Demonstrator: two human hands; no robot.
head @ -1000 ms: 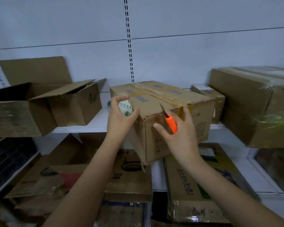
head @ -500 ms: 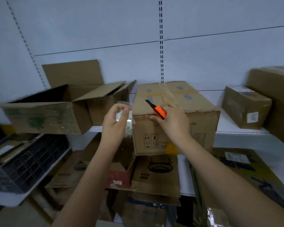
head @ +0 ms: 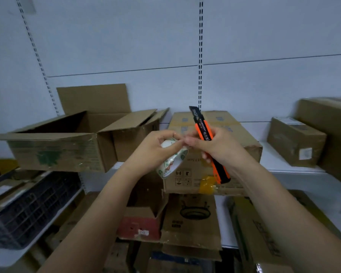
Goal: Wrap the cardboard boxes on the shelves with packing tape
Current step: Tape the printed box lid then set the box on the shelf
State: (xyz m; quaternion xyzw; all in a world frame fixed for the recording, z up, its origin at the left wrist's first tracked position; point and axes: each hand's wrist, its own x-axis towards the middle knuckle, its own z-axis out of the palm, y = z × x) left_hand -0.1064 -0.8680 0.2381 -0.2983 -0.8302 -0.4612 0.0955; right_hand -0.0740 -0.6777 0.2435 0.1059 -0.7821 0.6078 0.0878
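Note:
A closed cardboard box [head: 242,138] sits on the white shelf [head: 283,164], straight ahead behind both hands. My left hand [head: 156,150] grips a roll of clear packing tape [head: 171,164] printed with green marks, held in the air in front of the box. My right hand [head: 219,144] holds an orange and black utility knife [head: 205,133] upright, and its fingertips meet the left hand's fingertips at the top of the roll. Neither hand touches the box.
An open cardboard box [head: 57,152] with raised flaps stands on the shelf to the left. Smaller closed boxes [head: 295,142] stand at the right. Flattened cartons [head: 191,219] fill the lower shelf, and a dark crate [head: 28,209] sits at lower left.
Both hands came off the box's front edge and drew together in front of it. The knife swung upright, and the right fingertips now meet the left ones at the tape roll.

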